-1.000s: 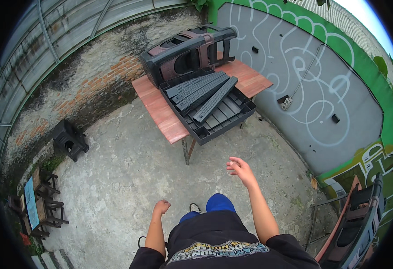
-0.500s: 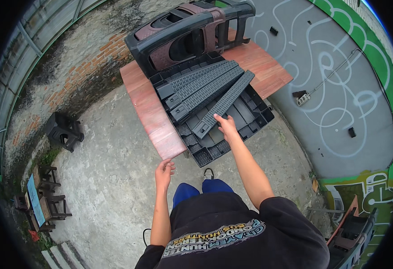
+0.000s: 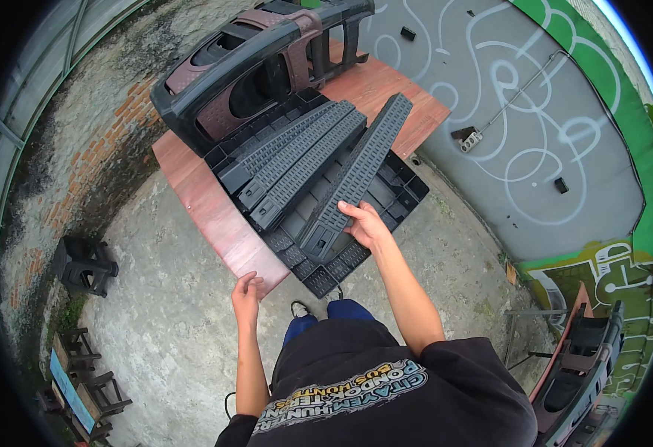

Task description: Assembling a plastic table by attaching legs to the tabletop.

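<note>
Right hand is clamping its fingers on a grey textured plastic beam; left hand, fingers loosely apart, is hovering by the reddish tabletop.

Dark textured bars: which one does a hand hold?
The rightmost bar, held near its lower end by the right hand; the other bars lie untouched.

Diffuse daylight, even on floor; sky, upper R, brightest; shadows soft; ctr. sharp; fisheye distort., blk vignette at rim.
</note>
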Tool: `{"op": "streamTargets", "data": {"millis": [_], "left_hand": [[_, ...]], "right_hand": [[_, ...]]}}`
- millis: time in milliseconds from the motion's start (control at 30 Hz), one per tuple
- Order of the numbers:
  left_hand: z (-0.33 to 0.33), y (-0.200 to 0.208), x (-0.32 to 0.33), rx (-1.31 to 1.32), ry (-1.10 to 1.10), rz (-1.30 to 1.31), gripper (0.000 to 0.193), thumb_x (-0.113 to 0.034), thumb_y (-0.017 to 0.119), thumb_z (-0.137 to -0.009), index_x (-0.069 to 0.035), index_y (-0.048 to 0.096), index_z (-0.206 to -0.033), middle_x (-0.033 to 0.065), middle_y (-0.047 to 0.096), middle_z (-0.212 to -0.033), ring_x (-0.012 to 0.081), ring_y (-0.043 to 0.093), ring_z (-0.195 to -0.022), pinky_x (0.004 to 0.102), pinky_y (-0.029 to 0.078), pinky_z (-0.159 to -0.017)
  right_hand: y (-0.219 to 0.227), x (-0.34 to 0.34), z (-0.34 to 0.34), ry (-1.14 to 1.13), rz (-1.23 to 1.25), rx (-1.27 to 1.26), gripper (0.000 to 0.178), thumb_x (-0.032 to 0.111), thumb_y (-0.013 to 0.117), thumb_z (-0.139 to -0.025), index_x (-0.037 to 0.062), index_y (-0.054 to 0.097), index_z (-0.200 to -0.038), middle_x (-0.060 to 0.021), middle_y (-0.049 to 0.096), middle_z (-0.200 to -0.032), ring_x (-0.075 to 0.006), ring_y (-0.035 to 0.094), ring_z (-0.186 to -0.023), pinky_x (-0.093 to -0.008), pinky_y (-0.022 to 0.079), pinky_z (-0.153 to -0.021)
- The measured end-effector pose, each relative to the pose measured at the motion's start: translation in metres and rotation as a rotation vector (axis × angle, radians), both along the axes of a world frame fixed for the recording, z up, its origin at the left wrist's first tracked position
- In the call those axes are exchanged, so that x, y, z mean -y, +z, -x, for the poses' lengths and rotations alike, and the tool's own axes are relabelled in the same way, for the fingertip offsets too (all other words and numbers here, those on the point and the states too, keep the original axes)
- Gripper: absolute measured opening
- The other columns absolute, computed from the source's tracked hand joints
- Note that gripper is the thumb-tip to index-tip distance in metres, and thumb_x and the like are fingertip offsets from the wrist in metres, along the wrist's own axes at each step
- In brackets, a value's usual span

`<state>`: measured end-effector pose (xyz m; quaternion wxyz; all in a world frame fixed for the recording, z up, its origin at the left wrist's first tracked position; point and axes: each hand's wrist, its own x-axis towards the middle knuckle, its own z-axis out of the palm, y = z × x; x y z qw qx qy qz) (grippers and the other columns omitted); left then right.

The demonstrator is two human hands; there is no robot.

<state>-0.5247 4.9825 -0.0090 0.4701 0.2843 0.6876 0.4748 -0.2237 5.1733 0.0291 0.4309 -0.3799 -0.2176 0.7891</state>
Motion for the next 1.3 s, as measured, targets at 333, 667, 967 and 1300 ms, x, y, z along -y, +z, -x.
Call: {"op": "streamTargets", "data": {"millis": [333, 667, 967, 1300], "left_hand": [[-0.066, 0.164, -0.131, 0.293, -0.765, -0.434, 0.089, -0.017, 0.080, -0.078, -0.002, 0.028, -0.149, 0.0182, 0.037, -0.148, 0.0245, 0.039, -0.135, 0.0376, 0.044, -0.100], [-0.040, 0.169, -0.089, 0.121, -0.712, -0.408, 0.057, 0.000, 0.084, -0.067, 0.003, 0.056, -0.117, 0.0087, 0.064, -0.111, 0.0176, 0.062, -0.100, 0.0317, 0.052, -0.087], [-0.015, 0.148, -0.014, -0.088, -0.312, -0.250, 0.062, 0.003, 0.084, -0.063, 0.003, 0.056, -0.119, 0.0106, 0.064, -0.111, 0.0222, 0.063, -0.101, 0.0353, 0.051, -0.092], [-0.120, 0.133, 0.003, -0.239, 0.060, -0.150, 0.066, 0.007, 0.084, -0.063, 0.006, 0.054, -0.122, 0.0120, 0.063, -0.112, 0.0216, 0.062, -0.103, 0.0343, 0.052, -0.090]], "right_hand": [[0.113, 0.062, -0.001, 0.214, -0.465, 0.280, 0.066, 0.010, 0.081, -0.075, -0.0054, 0.048, -0.130, -0.0108, 0.061, -0.119, -0.0190, 0.059, -0.109, -0.0325, 0.048, -0.096], [0.118, 0.075, 0.002, 0.382, -0.658, 0.454, 0.072, 0.016, 0.073, -0.084, -0.0009, 0.037, -0.144, -0.0209, 0.050, -0.139, -0.0271, 0.051, -0.127, -0.0375, 0.045, -0.104], [0.073, 0.043, -0.063, 0.271, -0.469, 0.593, 0.054, 0.019, 0.067, -0.089, -0.0008, 0.050, -0.135, -0.0208, 0.060, -0.127, -0.0252, 0.059, -0.117, -0.0347, 0.048, -0.098], [0.004, 0.010, -0.067, 0.907, -0.638, 0.437, 0.064, 0.018, 0.072, -0.083, 0.0051, 0.046, -0.139, -0.0185, 0.062, -0.123, -0.0255, 0.063, -0.110, -0.0358, 0.052, -0.091]]}}
